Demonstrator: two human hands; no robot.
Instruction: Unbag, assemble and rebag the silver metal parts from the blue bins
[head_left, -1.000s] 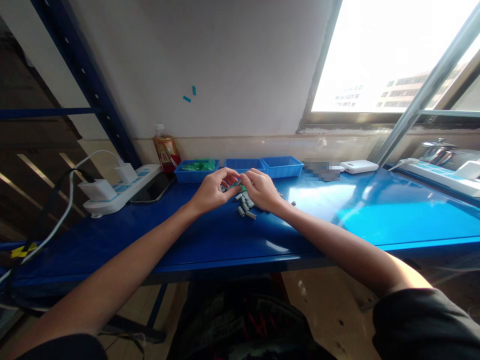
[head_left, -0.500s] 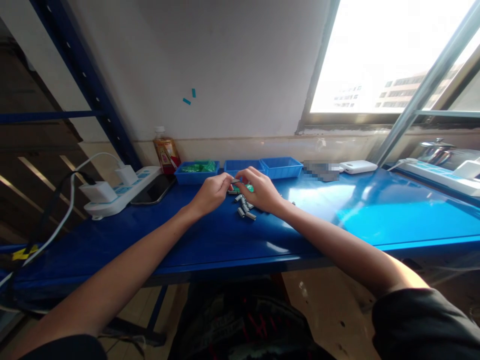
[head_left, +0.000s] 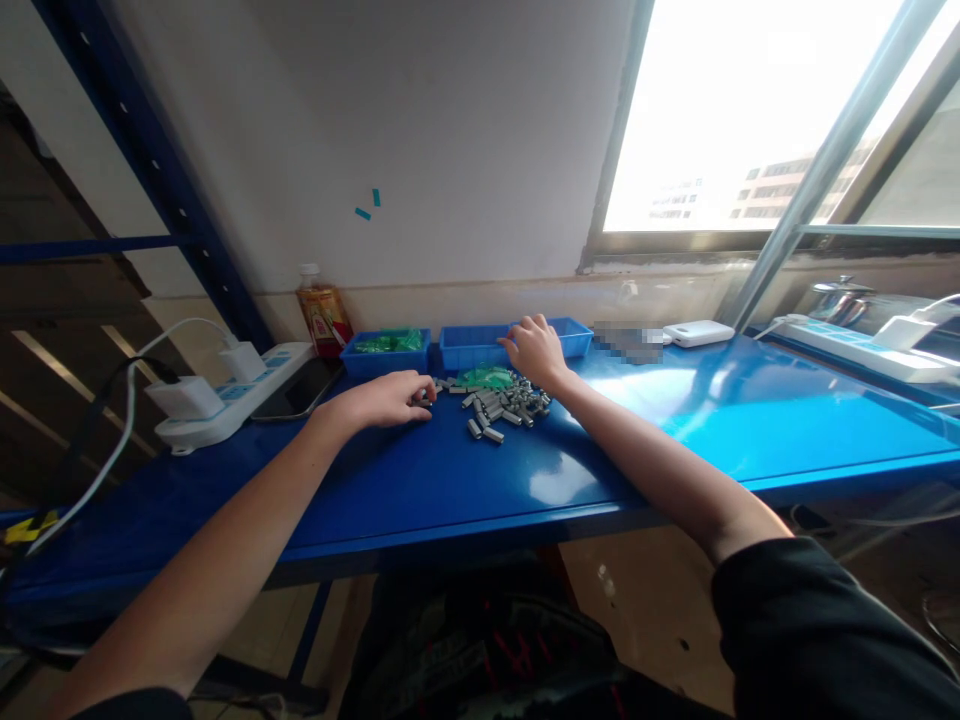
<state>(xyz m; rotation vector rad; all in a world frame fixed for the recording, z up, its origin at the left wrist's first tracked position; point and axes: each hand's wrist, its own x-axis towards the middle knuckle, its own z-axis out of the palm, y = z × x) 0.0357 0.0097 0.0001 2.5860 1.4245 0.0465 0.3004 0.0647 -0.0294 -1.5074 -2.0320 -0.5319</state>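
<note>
My left hand (head_left: 396, 398) is low over the blue table, left of a pile of small grey metal cylinders (head_left: 491, 405). Its thumb and fingers curl around one grey cylinder (head_left: 424, 402), partly hidden by the fingers. My right hand (head_left: 538, 352) reaches over the front wall of a long blue bin (head_left: 469, 345). Its fingers are bent and apart, and nothing shows between them. Crumpled green plastic (head_left: 486, 377) lies among the cylinders at the back of the pile.
A smaller blue bin (head_left: 352, 362) with green plastic (head_left: 390, 341) stands left, beside a drink bottle (head_left: 322, 315). Further left are a phone (head_left: 296, 392) and a power strip with plugs (head_left: 196, 430). A white power bank (head_left: 699, 334) and another power strip (head_left: 847, 350) are right.
My hands were together over the pile, fingertips meeting at a small piece. They have parted: the left moved left and down to a cylinder, the right went to the long bin.
</note>
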